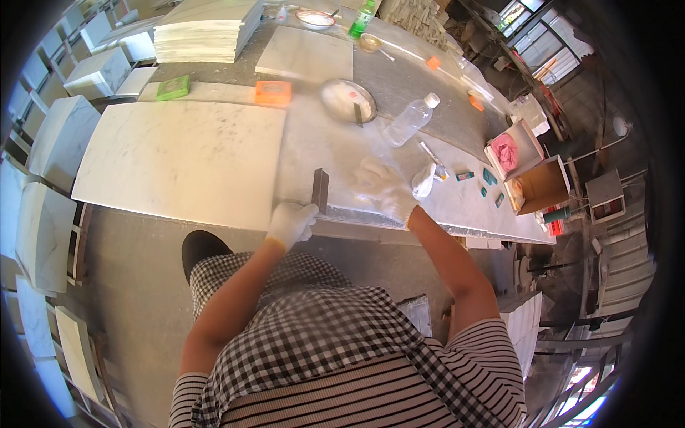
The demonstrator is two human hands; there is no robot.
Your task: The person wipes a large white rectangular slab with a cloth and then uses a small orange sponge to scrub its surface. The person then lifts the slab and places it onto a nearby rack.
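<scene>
A white glove covers my left hand (pixel 292 222), which is closed around a dark flat scraper blade (pixel 320 190) held upright at the worktable's front edge. My right hand (pixel 383 187), also in a white glove, is over the pale stone surface with its fingers stretched out; it is slightly blurred by motion. Left of my hands lies a large white marble slab (pixel 182 164). Beyond them is a round dish (pixel 348 100) of white paste with a dark blade resting on it. A clear plastic bottle (pixel 407 125) lies tilted beside it. Near my right hand is a crumpled white cloth (pixel 424 181).
Orange (pixel 273 93) and green (pixel 173 88) blocks sit along the slab's far edge. A stack of marble tiles (pixel 205 32) rises at the back left. Small teal pieces (pixel 489 176) and an open cardboard box (pixel 542 186) are at the right. A green bottle (pixel 362 19) stands far back.
</scene>
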